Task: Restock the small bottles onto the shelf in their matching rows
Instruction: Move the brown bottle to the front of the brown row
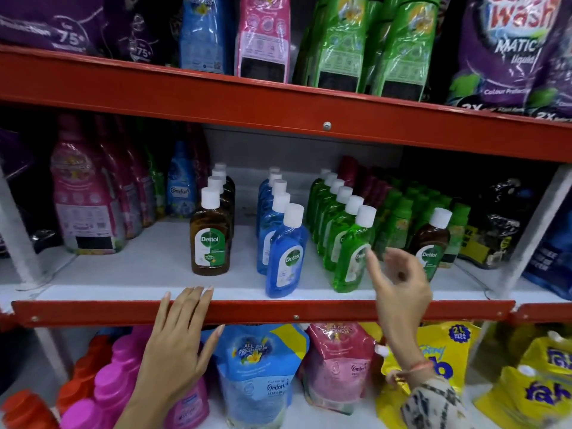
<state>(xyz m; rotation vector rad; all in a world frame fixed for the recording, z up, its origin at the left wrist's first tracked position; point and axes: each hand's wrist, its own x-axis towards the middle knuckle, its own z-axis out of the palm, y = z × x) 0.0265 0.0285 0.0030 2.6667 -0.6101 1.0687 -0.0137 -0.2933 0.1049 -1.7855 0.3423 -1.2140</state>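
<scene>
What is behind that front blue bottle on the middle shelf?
Behind the front blue bottle stands a row of more blue bottles, their white caps showing one after another. Their lower bodies and labels are mostly covered, and the shelf floor behind them is hidden.

Single head view, close and level, facing the middle shelf straight on.

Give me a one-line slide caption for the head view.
Right hand reaches by the green bottles, left hand rests on the shelf edge, a stray brown bottle stands right.
</scene>
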